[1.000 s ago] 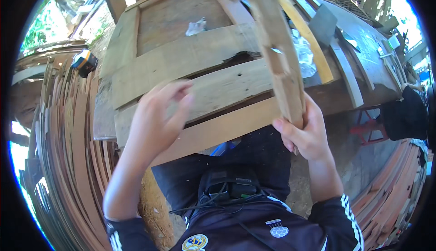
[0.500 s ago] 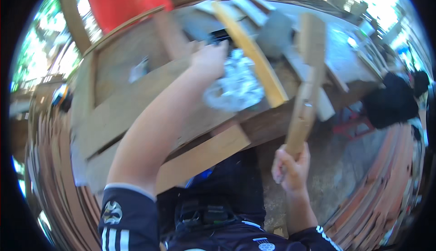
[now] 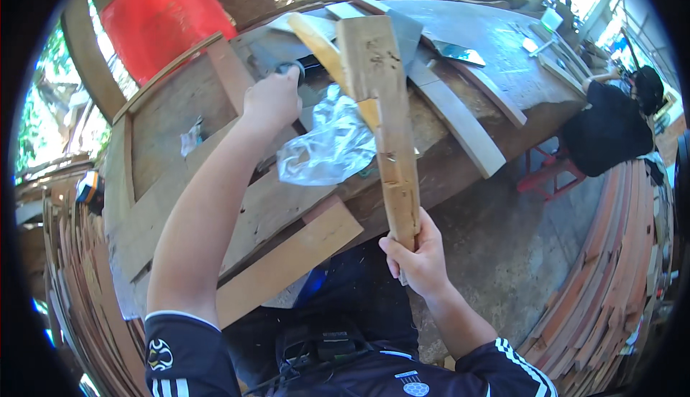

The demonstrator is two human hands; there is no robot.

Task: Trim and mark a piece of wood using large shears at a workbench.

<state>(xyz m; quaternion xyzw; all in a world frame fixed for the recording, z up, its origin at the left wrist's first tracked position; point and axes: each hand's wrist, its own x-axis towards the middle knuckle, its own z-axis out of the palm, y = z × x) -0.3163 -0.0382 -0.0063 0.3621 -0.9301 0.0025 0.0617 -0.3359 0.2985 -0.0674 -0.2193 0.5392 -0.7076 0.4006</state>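
Note:
My right hand (image 3: 422,257) grips the narrow lower end of a club-shaped wooden mallet (image 3: 374,74). The mallet stands nearly upright in the view, its thick, dented head at the top. Over the workbench (image 3: 180,196) my left arm is stretched out, and the left hand (image 3: 272,99) is closed around or against a dark rounded thing, mostly hidden by the fingers. Close to that hand lies a crumpled clear plastic bag (image 3: 327,149). A yellowish wood strip (image 3: 316,46) runs behind the mallet.
Loose planks (image 3: 460,120) and a dark flat phone-like slab (image 3: 458,53) lie on the bench's right part. A red plastic chair (image 3: 169,20) stands beyond it. One board (image 3: 295,260) juts toward me. Another person (image 3: 611,131) sits at far right. Stacked timber (image 3: 604,275) flanks both sides.
The mallet and my right hand have shifted left in view, and the mallet now passes in front of the yellowish strip. My left hand stays over the bench, appearing slightly farther left.

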